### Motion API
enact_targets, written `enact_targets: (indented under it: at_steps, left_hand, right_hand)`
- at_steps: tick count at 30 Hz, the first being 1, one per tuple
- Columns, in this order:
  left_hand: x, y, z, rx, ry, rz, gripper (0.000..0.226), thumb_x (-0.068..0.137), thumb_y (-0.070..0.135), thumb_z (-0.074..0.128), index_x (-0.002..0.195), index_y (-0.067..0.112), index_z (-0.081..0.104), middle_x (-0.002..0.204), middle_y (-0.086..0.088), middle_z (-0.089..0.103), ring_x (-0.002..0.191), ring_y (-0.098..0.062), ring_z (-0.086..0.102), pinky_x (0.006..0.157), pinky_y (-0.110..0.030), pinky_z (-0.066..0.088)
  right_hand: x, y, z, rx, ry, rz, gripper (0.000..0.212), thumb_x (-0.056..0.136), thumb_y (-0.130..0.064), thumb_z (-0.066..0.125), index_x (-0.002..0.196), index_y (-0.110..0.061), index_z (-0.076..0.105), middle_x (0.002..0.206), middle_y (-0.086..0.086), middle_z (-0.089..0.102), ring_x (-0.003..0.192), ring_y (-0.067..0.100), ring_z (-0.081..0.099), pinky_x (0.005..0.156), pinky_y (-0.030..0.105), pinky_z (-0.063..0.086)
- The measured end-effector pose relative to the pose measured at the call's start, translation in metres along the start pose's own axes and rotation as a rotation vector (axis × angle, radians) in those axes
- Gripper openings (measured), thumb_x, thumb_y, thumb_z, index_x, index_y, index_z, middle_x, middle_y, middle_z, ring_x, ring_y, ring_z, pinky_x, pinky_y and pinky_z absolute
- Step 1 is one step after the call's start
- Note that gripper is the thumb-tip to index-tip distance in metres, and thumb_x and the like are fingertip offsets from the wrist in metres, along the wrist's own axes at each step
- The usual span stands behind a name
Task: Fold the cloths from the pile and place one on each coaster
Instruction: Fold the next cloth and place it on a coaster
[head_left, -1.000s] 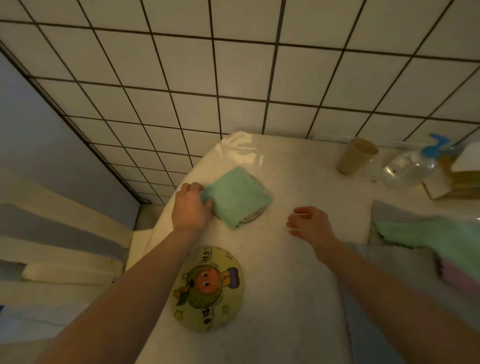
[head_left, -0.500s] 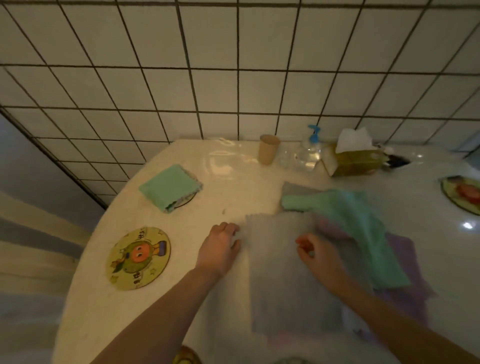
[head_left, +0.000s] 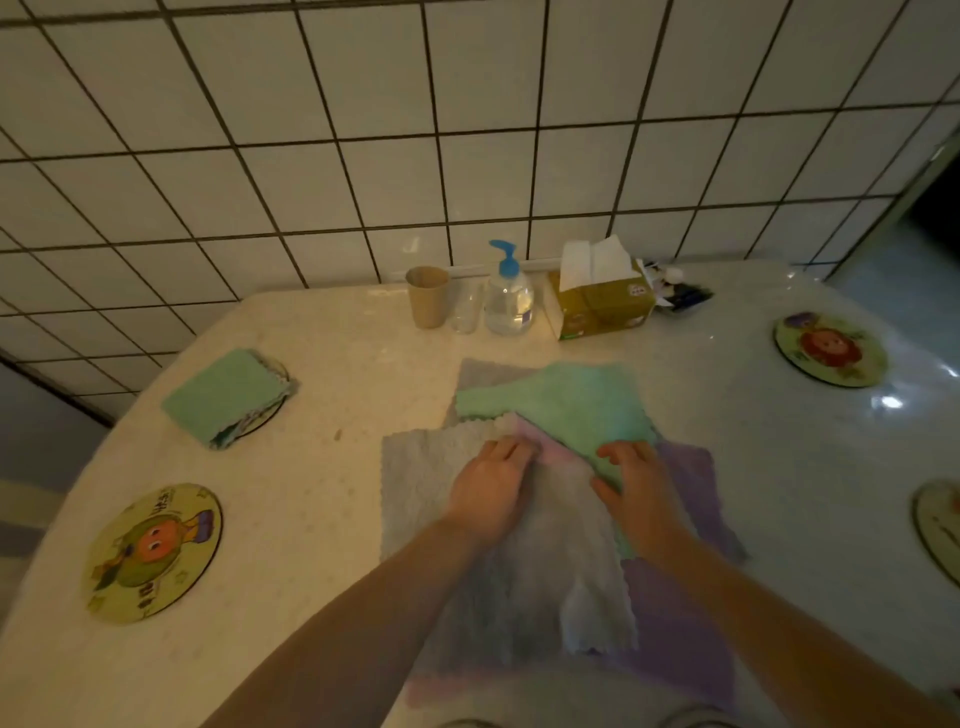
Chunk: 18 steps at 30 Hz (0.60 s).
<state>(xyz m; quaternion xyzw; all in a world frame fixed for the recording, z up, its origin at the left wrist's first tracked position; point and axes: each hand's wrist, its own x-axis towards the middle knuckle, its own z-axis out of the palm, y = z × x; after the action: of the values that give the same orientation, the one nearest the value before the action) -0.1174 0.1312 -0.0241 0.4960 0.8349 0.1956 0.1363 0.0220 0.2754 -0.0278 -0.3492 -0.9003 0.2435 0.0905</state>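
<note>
We press our left hand (head_left: 488, 493) and right hand (head_left: 636, 493), fingers spread, onto the grey cloth (head_left: 415, 483) atop the pile. A folded green cloth (head_left: 223, 395) covers one coaster (head_left: 275, 410); a cartoon coaster (head_left: 153, 553) lies bare.

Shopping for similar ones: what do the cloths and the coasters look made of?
Grey cloth on the pile: likely fluffy microfibre, with a nubbly pile and scalloped edges. Cartoon coaster: a thin rigid disc with a printed, slightly glossy face, perhaps coated wood or cork; unclear.

The folded green cloth (head_left: 224, 396) hides most of its coaster (head_left: 270, 410).
</note>
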Motion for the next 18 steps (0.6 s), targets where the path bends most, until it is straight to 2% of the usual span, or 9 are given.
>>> enact_targets:
  at_steps: [5, 7, 10, 13, 16, 18]
  left_hand:
    - [0.029, 0.003, 0.005, 0.107, -0.044, 0.013, 0.052, 0.085, 0.017, 0.057, 0.135, 0.017, 0.045, 0.141, -0.006, 0.042, 0.121, -0.030, 0.043, 0.095, -0.042, 0.043]
    - [0.033, 0.002, 0.005, 0.111, -0.052, -0.035, 0.057, 0.083, 0.020, 0.059, 0.137, 0.018, 0.041, 0.144, -0.005, 0.038, 0.124, -0.029, 0.041, 0.097, -0.041, 0.042]
    - [0.024, -0.012, 0.006, 0.112, -0.086, -0.210, 0.066, 0.083, 0.028, 0.062, 0.142, 0.021, 0.033, 0.146, -0.004, 0.035, 0.128, -0.028, 0.037, 0.101, -0.040, 0.040]
    - [0.000, -0.037, 0.003, 0.058, -0.058, -0.432, 0.069, 0.083, 0.038, 0.063, 0.143, 0.020, 0.032, 0.144, -0.005, 0.037, 0.129, -0.029, 0.034, 0.103, -0.040, 0.037]
    - [-0.035, -0.058, -0.002, 0.013, 0.006, -0.618, 0.071, 0.083, 0.037, 0.066, 0.142, 0.017, 0.032, 0.144, -0.007, 0.036, 0.128, -0.032, 0.033, 0.103, -0.042, 0.037]
    - [-0.064, -0.065, 0.000, -0.018, 0.030, -0.650, 0.068, 0.082, 0.031, 0.067, 0.140, 0.014, 0.036, 0.142, -0.008, 0.037, 0.127, -0.032, 0.034, 0.102, -0.042, 0.038]
  right_hand:
    - [0.011, -0.012, 0.001, 0.063, -0.068, 0.030, 0.005, 0.082, -0.019, 0.064, 0.084, -0.015, 0.063, 0.092, 0.010, 0.061, 0.085, 0.030, 0.058, 0.073, 0.036, 0.044]
    - [0.012, -0.012, 0.006, 0.141, -0.069, 0.082, 0.010, 0.086, -0.018, 0.059, 0.077, -0.020, 0.056, 0.078, 0.005, 0.061, 0.075, 0.028, 0.060, 0.066, 0.035, 0.045]
    - [0.012, -0.006, 0.012, 0.237, -0.042, 0.182, 0.014, 0.088, -0.014, 0.057, 0.077, -0.019, 0.050, 0.068, 0.004, 0.058, 0.066, 0.026, 0.056, 0.062, 0.034, 0.043]
    - [0.011, 0.000, 0.013, 0.347, -0.026, 0.240, 0.004, 0.089, -0.013, 0.058, 0.086, -0.011, 0.056, 0.075, 0.008, 0.062, 0.071, 0.026, 0.060, 0.066, 0.033, 0.046]
    - [0.001, -0.001, 0.012, 0.368, -0.022, 0.236, 0.013, 0.089, -0.019, 0.060, 0.095, -0.009, 0.057, 0.079, 0.007, 0.065, 0.071, 0.024, 0.062, 0.070, 0.037, 0.051]
    - [-0.015, -0.002, 0.012, 0.333, -0.052, 0.218, 0.017, 0.088, -0.024, 0.060, 0.099, -0.014, 0.053, 0.074, 0.003, 0.064, 0.068, 0.023, 0.062, 0.066, 0.035, 0.050]
